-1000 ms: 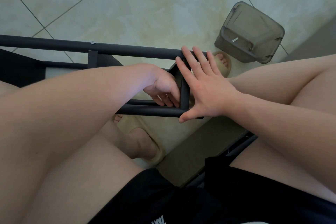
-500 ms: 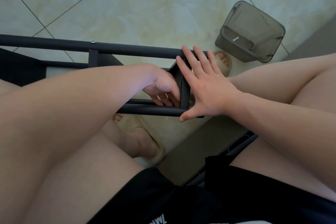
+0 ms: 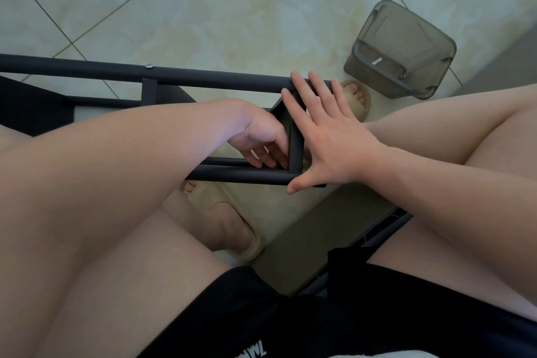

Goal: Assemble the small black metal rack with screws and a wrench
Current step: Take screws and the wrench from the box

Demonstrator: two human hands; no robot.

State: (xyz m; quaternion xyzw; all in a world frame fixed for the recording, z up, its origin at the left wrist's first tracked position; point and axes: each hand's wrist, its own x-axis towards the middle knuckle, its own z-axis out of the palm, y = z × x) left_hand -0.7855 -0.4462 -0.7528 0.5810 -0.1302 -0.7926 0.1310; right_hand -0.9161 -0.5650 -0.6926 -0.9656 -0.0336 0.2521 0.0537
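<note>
Right hand presses flat, fingers straight, against the rack end. Left hand curls inside the corner; I cannot tell what it holds. Probably seating a screw there, and tightening it next calls for the wrench.

Setting: domestic interior, a home.

Evidence:
- Glossy pale floor tiles with marbled veining and thin dark grout lines.
- Person seated low, bare legs, black shorts, and a beige foam slipper on each foot: house wear.
- A smoky translucent plastic container is on the floor just beyond the right foot.
- The black metal rack is handled over the tiles, in front of the knees.

Which room: cannot tell.
</note>
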